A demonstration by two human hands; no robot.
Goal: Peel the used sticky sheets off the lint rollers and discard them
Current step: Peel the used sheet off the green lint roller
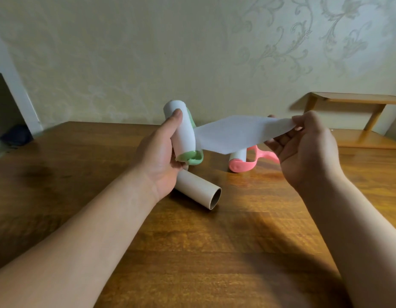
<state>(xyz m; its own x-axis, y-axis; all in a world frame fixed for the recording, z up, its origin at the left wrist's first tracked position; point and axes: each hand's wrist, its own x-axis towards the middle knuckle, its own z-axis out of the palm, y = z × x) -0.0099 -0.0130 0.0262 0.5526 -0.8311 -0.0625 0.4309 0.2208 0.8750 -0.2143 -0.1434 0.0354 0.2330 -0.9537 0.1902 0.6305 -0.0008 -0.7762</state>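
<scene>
green-framed white lint roller (183, 132): gripped in left hand (159, 156) above brown wooden table (192, 252), steadied for peeling; right hand (303, 150) fingers pinch white sticky sheet (232, 134), stretched taut, one end on the roll.

No readable text, label, brand, number or sign shows on anything in view.

green roller (185, 134) — sheet (232, 134) half-peeled | pink roller (239, 162) — on table

You've got a bare cardboard tube (198, 191) lying on the wooden table (192, 252); small wooden shelf (356, 101) by patterned wall (148, 52).
</scene>
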